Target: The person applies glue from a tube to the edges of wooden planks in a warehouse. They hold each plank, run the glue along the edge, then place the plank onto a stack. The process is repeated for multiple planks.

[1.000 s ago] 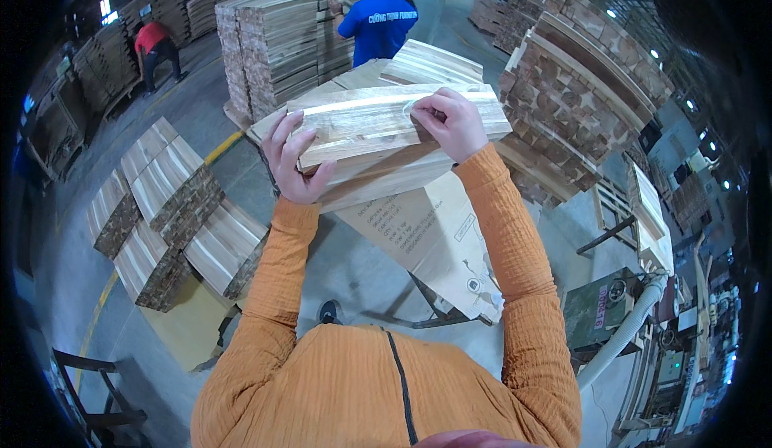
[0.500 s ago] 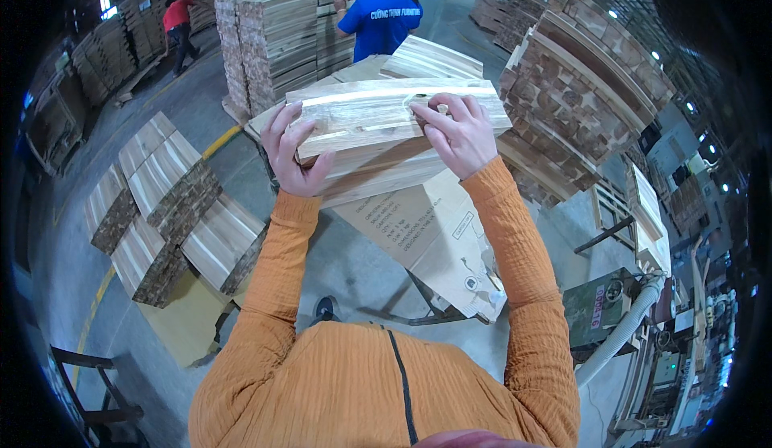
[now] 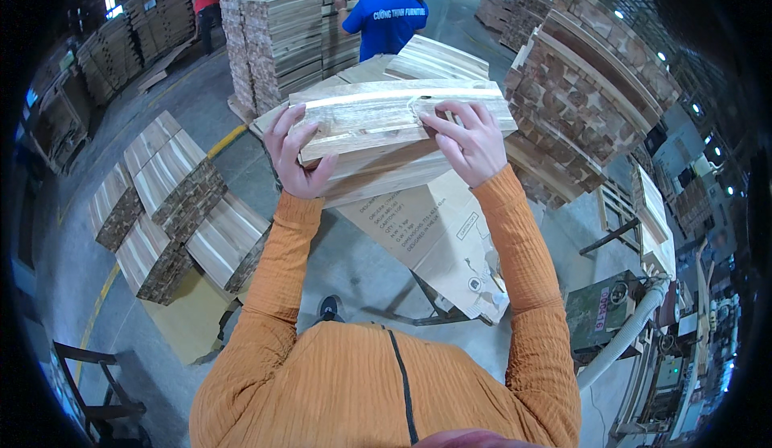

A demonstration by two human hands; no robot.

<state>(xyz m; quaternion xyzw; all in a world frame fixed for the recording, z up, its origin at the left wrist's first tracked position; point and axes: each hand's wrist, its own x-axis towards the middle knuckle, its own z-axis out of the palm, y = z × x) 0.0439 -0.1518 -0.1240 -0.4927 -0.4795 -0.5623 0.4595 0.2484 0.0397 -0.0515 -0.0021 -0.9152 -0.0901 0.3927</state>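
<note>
A pale wooden board (image 3: 362, 114) lies in front of me on top of other boards (image 3: 394, 170). My left hand (image 3: 297, 154) is closed round its left end, fingers over the top face and thumb at the near edge. On the right part of the board my right hand (image 3: 470, 138) rests with bent, closed fingers. Its fingertips are at a small dark knot (image 3: 425, 97) with a pale smear around it. Whether those fingers pinch something small cannot be made out. Below the boards hangs a printed cardboard sheet (image 3: 434, 239).
Stacked wooden blocks (image 3: 173, 182) lie on cardboard at the left. Tall wood stacks stand behind (image 3: 289, 38) and at the right (image 3: 579, 86). A person in a blue shirt (image 3: 390, 18) is beyond the boards. A green machine with a pale hose (image 3: 635, 331) is at lower right.
My right hand's fingertips have shifted slightly right, away from the knot, showing more of the pale smear. My left hand keeps its hold. A distant person in red has moved right.
</note>
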